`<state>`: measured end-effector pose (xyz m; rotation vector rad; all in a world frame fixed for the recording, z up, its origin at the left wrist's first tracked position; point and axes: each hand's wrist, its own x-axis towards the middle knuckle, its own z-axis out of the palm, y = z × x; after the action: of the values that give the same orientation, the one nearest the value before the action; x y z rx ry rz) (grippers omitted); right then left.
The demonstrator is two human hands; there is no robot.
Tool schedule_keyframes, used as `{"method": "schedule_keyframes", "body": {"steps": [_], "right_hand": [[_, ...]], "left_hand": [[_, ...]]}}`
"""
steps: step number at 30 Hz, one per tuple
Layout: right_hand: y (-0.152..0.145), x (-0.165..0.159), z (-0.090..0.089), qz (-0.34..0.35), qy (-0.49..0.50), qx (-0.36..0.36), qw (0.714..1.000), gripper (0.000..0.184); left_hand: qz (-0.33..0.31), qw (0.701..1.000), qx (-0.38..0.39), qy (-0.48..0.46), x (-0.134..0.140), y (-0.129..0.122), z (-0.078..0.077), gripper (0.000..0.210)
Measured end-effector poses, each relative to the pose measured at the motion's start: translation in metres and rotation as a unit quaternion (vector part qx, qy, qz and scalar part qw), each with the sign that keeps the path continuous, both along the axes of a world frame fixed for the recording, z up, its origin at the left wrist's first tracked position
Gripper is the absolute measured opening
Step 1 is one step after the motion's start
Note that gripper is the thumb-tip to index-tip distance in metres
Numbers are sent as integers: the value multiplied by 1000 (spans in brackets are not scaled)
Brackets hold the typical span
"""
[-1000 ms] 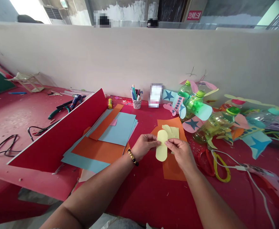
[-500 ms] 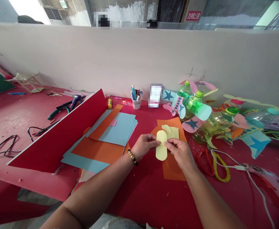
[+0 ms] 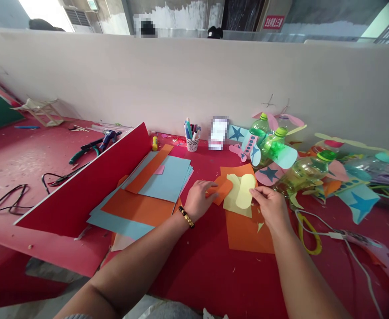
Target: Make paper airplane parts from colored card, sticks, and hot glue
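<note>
Between the thumb and fingertips of my right hand (image 3: 271, 206) is the edge of a yellow paper strip with rounded ends (image 3: 247, 191). Under it lies a yellow paper sheet (image 3: 231, 203) with a curved cut edge. My left hand (image 3: 199, 200) has its fingers apart, fingertips at the left end of a small orange paper piece (image 3: 223, 191); whether they touch it I cannot tell. Beneath these pieces an orange paper sheet (image 3: 244, 237) is spread on the red table, with a small yellow scrap (image 3: 260, 227) on it.
Blue paper sheets (image 3: 168, 177) and orange strips lie left, beside a red upright board (image 3: 91, 186). At the back stand a pen cup (image 3: 192, 144), a glue stick (image 3: 155, 143) and a phone (image 3: 219, 133). Green bottles (image 3: 309, 170), yellow-handled scissors (image 3: 314, 243) and a white cable (image 3: 357, 257) are right.
The yellow strip has moved right, over the yellow sheet, in my right hand. My left hand has let go of it and opened beside the orange piece.
</note>
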<state>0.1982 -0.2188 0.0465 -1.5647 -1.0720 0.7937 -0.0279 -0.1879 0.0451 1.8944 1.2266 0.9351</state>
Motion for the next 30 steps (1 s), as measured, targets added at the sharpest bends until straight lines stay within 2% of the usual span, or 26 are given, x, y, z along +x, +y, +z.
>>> {"method": "schedule_keyframes", "body": {"steps": [2,5,7,10,20,30], "right_hand": [[4,12,-3,-32,16,12,999,28],[7,24,-3,-78,60,33,995,27],[7,29,-2,-109,95,48,988,28],[6,35,0,-139,130,77,979,26],[6,29,7,-137,183,77,971,26],[6,23,6,-127,181,65,973,30]], "left_hand": [[-66,987,94,112,0,-3,-3,27],[-157,949,136,235,2,-10,-10,35],[-167,930,141,294,3,-13,-14,37],[-135,917,152,344,2,-15,-17,39],[-100,910,148,373,2,-16,-13,39],[-90,917,133,364,3,-17,-8,37]]}}
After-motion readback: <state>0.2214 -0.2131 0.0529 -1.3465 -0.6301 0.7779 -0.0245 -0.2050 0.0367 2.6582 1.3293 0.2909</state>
